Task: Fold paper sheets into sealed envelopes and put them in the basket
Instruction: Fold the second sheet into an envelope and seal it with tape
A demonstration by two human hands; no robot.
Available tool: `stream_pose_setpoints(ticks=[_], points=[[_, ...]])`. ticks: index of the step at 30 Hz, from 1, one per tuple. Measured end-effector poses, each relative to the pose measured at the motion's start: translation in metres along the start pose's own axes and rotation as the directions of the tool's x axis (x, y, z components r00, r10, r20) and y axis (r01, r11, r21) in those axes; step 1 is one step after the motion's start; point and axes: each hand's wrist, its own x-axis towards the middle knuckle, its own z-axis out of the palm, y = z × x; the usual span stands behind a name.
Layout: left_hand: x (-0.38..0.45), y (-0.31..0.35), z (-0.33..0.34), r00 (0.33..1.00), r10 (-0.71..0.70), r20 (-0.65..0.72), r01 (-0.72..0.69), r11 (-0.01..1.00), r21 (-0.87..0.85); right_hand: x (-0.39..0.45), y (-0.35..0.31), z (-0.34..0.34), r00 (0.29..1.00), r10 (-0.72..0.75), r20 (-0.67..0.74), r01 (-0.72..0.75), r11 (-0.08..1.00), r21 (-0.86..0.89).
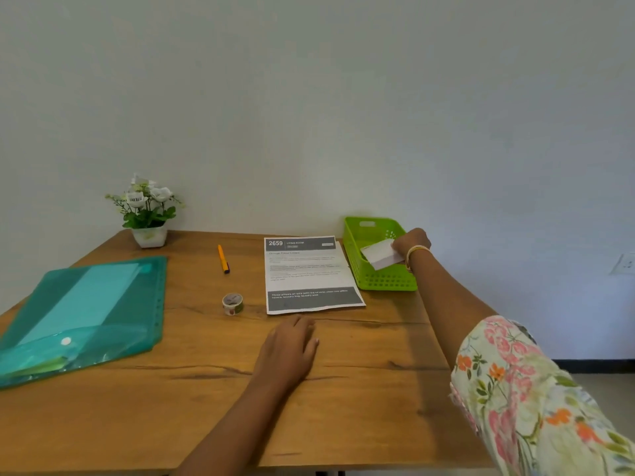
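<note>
So the right hand (410, 242) grips a folded envelope (381, 255) over the green basket (385, 280). Left hand (292, 345) rests flat on the table (360, 389), fingers relaxed, holding nothing.

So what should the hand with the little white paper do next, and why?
Probably let go. The right hand holds the folded envelope over the green basket, so opening the fingers should drop it inside. The left hand just rests on the table.
</note>
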Motion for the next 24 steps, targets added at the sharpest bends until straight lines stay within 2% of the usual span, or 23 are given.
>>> stream_pose_setpoints(ticks=[3,6,9,11,13,15,17,18,20,22,24], points=[[0.002,0.004,-0.001,1.000,-0.007,-0.024,0.007,1.000,-0.004,0.000,-0.002,0.006,0.996,-0.081,0.040,0.087,0.980,-0.179],[0.002,0.002,0.000,1.000,-0.019,-0.018,0.019,1.000,0.007,-0.002,-0.001,0.013,0.980,-0.154,0.122,0.190,0.903,-0.385],[0.000,0.000,0.002,0.999,-0.026,-0.019,0.026,1.000,0.001,0.003,0.005,0.019,0.973,-0.126,0.194,0.208,0.842,-0.498],[0.000,0.000,0.001,0.999,-0.031,-0.018,0.031,1.000,0.000,0.002,0.009,0.023,0.984,-0.109,0.138,0.170,0.794,-0.584],[0.001,0.002,0.000,0.999,-0.034,-0.012,0.034,0.999,-0.007,-0.008,0.010,0.029,0.975,-0.222,0.014,0.183,0.762,-0.621],[0.001,0.004,-0.001,0.999,-0.048,-0.021,0.047,0.999,-0.023,-0.028,0.008,0.040,0.887,-0.453,-0.084,0.318,0.733,-0.601],[0.001,0.005,-0.003,0.996,-0.082,-0.046,0.080,0.996,-0.030,-0.058,0.011,0.055,0.743,-0.660,-0.113,0.540,0.691,-0.480],[0.000,0.006,-0.004,0.992,-0.110,-0.067,0.109,0.994,-0.008,-0.075,0.014,0.065,0.683,-0.726,-0.086,0.647,0.654,-0.392],[0.000,0.007,-0.006,0.974,-0.189,-0.126,0.198,0.978,0.064,-0.108,0.023,0.085,0.629,-0.773,0.083,0.768,0.600,-0.225],[-0.001,0.008,-0.009,0.950,-0.263,-0.166,0.279,0.957,0.082,-0.134,0.033,0.107,0.623,-0.706,0.338,0.780,0.595,-0.195],[-0.003,0.010,-0.011,0.945,-0.289,-0.156,0.303,0.950,0.075,-0.146,0.039,0.124,0.616,-0.628,0.476,0.779,0.574,-0.251]])
